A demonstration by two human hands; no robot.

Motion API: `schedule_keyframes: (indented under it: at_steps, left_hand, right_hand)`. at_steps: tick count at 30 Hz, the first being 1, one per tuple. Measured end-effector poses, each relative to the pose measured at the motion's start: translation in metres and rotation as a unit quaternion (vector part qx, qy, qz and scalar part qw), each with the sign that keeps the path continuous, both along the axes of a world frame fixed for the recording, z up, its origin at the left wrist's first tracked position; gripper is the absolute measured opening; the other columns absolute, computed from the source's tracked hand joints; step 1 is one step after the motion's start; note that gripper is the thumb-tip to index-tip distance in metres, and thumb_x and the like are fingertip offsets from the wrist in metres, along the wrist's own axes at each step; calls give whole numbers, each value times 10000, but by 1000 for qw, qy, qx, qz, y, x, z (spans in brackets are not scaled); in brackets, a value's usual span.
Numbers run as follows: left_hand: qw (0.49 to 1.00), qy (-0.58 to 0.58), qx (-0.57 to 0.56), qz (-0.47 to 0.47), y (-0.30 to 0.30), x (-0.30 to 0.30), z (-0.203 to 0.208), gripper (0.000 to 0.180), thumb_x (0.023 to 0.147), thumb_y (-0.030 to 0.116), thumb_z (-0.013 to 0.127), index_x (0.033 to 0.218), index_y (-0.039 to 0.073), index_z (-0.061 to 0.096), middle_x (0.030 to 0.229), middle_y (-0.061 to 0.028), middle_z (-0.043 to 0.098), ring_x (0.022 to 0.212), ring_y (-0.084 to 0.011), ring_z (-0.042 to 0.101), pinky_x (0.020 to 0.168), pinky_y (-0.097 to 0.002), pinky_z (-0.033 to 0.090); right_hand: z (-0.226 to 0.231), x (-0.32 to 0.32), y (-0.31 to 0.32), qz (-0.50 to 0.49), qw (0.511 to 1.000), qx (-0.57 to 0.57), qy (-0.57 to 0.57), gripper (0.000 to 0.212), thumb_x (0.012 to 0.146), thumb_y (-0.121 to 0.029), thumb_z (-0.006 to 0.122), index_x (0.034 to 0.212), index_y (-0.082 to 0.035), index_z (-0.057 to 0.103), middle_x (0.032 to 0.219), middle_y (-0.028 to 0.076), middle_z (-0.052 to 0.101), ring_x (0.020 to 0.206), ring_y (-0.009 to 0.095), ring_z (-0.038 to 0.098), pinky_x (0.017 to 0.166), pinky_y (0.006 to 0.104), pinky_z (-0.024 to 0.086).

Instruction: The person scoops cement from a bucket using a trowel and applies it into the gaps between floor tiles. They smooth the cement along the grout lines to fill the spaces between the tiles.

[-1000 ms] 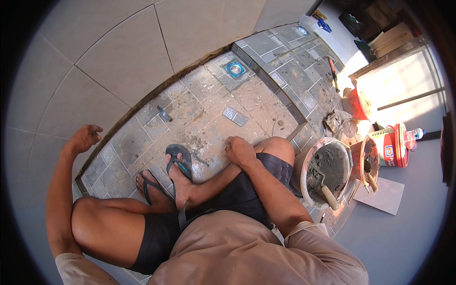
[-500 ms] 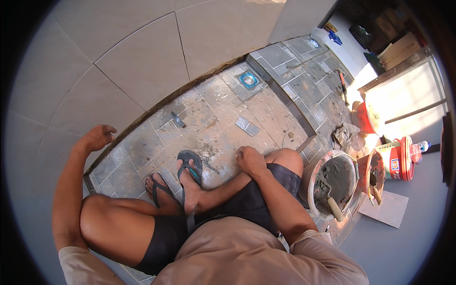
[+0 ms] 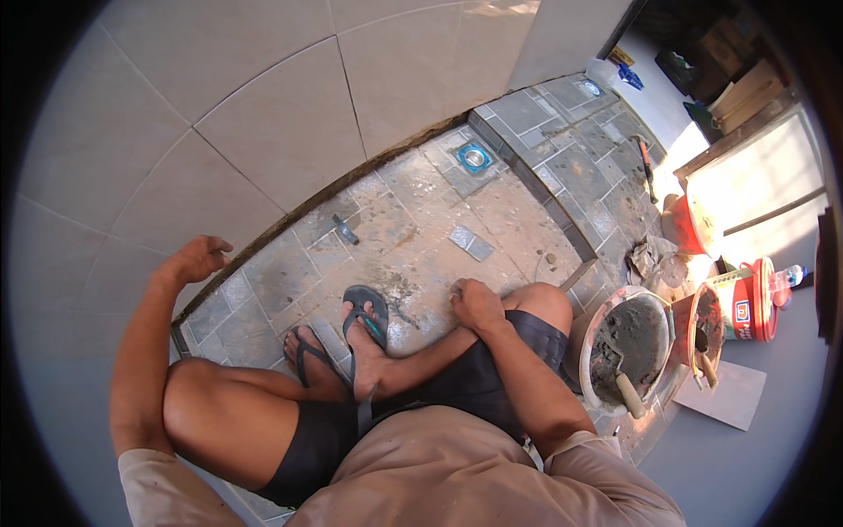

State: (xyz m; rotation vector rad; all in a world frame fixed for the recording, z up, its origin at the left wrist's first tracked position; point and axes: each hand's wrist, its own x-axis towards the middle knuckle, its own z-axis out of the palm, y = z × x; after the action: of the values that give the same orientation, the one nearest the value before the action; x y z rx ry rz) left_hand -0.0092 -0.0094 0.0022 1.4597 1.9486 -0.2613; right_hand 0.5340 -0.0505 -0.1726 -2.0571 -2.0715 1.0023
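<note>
Beside the dark gap at the foot of the wall, my left hand (image 3: 200,259) hangs with its fingers loosely bent and apart. Nothing shows in it. My right hand (image 3: 477,305) is held past my bent leg, above the dusty tiled floor (image 3: 421,206). Its fingers are curled in and no object shows in them, though the palm is hidden. Between the hands are my feet in dark flip-flops (image 3: 376,307). A small grey tile piece (image 3: 471,242) lies on the floor beyond my right hand. Nearer the wall lies a small dark tool or block (image 3: 345,230).
At right stand a bucket of wet grey mortar (image 3: 637,329) with a trowel (image 3: 629,395), an orange bucket (image 3: 701,321) and a red-and-white pail (image 3: 751,303). A blue-rimmed floor drain (image 3: 473,158) lies near a raised step (image 3: 531,180). A hammer (image 3: 647,167) rests on that step.
The whole view has shifted slightly, so the scene sits a little further right and lower. My left fingers look slightly more bent. My right hand keeps its place by my leg.
</note>
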Motion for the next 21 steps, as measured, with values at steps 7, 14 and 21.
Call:
schedule_keyframes:
  at_steps: [7,14,21]
  left_hand:
    - [998,6,33,-55,-2,-12,-11,443,971,194,684,1363,-13,689,1080,-159,762,1048,-288,725,967,-415,555]
    - [999,11,5,-48,3,-3,-5,464,969,214,677,1383,4,689,1296,-235,748,1231,-364,699,1081,-430,521]
    - [999,24,2,-45,2,-5,-5,467,965,210,675,1384,5,693,1307,-246,739,1247,-381,688,1092,-426,516]
  right_hand:
    - [-4,1,0,-4,1000,5,11,267,975,-260,677,1148,-81,772,1159,226,762,1132,418,716,992,512,563]
    - [-1,2,1,-5,1000,10,13,238,976,-242,681,1122,-80,777,1140,219,768,1113,413,723,980,506,567]
    - [1,0,1,9,1000,-2,14,292,1000,-248,615,1173,-55,749,1188,248,742,1148,440,703,1005,539,551]
